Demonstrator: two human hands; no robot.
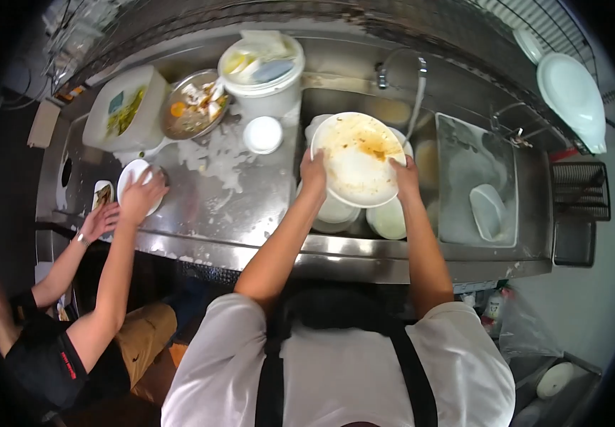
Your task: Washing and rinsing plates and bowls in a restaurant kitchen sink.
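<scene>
Between my two hands is a large white plate (358,179), smeared with orange-brown sauce and food specks. My left hand (313,173) grips its left rim, and my right hand (405,176) grips the right rim. The plate is held over a stainless steel sink basin (419,213). Below it, partly hidden, are other dishes, among them a white bowl (335,213) and a greenish-white one (388,219). A faucet with a pale hose (418,101) hangs down behind the plate, its lower end hidden.
The right basin (457,160) holds cloudy water and a white dish (488,211). On the left counter stand a white bucket (262,96), a steel bowl of food scraps (198,104), a plastic tub (125,112) and small white dishes (263,135). A co-worker's hand (144,195) touches a white plate (128,176).
</scene>
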